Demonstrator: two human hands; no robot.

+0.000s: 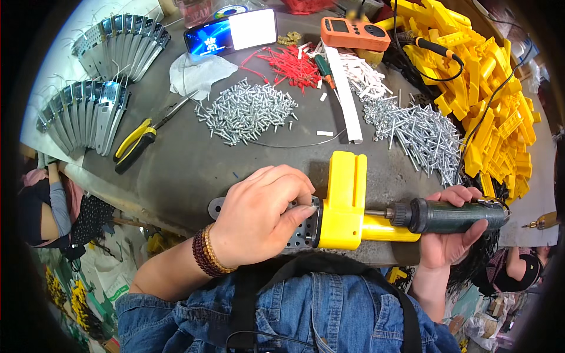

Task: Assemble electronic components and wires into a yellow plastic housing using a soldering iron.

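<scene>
Evidently for steadiness, the left grip (259,217) pinches the plate (309,228) while the right grip (444,247) wraps round the driver (456,216).
Between them, the yellow housing (344,219) sits near the front edge of the table (176,159), meeting the bit (375,212); screws (244,112) and bolts (426,140) lie beyond, seemingly heaped apart for easy picking.

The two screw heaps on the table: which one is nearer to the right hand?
The heap of long, thin screws, on the right; it lies just beyond the right hand, while the heap of short screws lies farther left, toward the pliers.
</scene>
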